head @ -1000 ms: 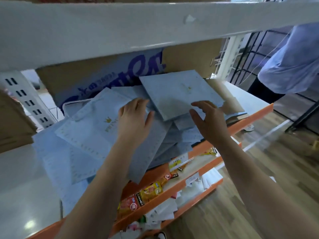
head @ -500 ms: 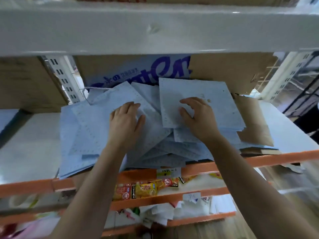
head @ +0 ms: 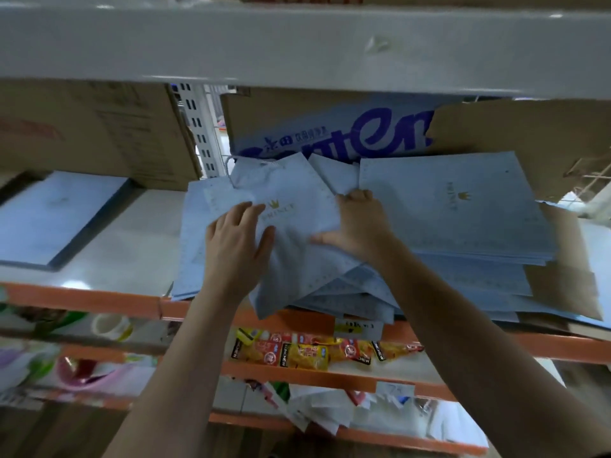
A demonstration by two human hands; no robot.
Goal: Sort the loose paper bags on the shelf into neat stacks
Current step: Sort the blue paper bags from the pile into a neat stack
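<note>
Two hands now sit on one bag. The right hand has come off the stack at 3 o'clock, where it lay half a second ago, and has settled on the crown-marked bag at the top of the loose heap. The left hand was already pressing there. To me that says the stack is finished with for now and this bag is the next to be squared up or lifted across.

The left fingers lie straight and spread, flat on the paper and holding nothing. The right thumb is splayed wide towards 9 o'clock. Its fingers reach the bag's far edge, right against the stack's side, and I cannot tell whether they pinch that edge or only press.

The heap lies mid-shelf, fanned out, with corners hanging over the orange front rail at 6 o'clock. It touches the stack, which looks fairly even. Brown bags poke out beneath it at 4 o'clock.

Compared with the earlier view, more of the shelf towards 9 o'clock shows, including another flat blue pile, well apart from the heap. A printed box stands behind at 12 o'clock. Much of the heap is unsorted.
</note>
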